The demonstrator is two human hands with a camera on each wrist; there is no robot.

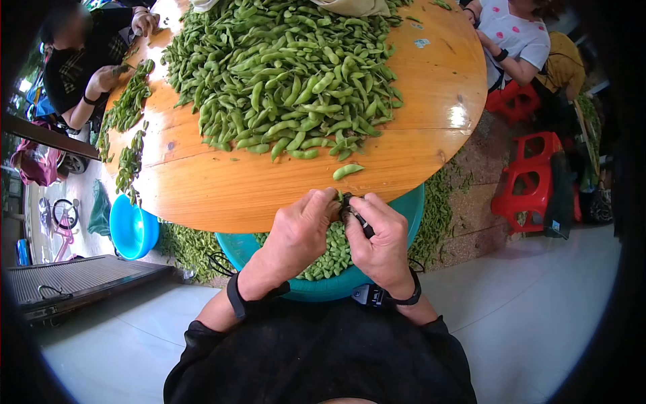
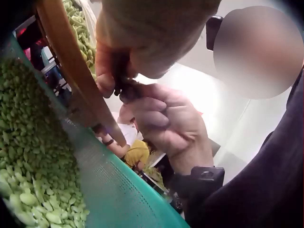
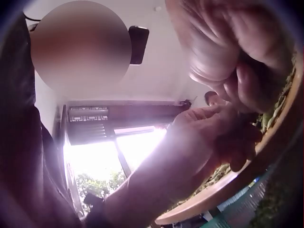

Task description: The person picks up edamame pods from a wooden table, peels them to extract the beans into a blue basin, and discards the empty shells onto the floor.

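Both hands meet over the front edge of the round wooden table [image 1: 202, 202], fingertips close together. My left hand [image 1: 303, 225] pinches a green soybean pod [image 1: 340, 196], mostly hidden by the fingers. Curled fingers of my right hand [image 1: 380, 232] grip a small black tool [image 1: 364, 224] whose front end meets the pod; its exact kind I cannot tell. Just ahead of the hands lies a single soybean pod [image 1: 348, 171]. Below them, a teal basin [image 1: 235, 252] holds many shelled green soybeans [image 1: 326, 259], also filling the left side of the left wrist view.
A large heap of soybean pods [image 1: 289, 87] covers the table's middle. At the left, a person's hand [image 1: 104, 81] is by more pods. Red stools [image 1: 531, 178] stand at right, a blue basin [image 1: 133, 229] at left. Pods and husks [image 1: 437, 212] litter the floor.
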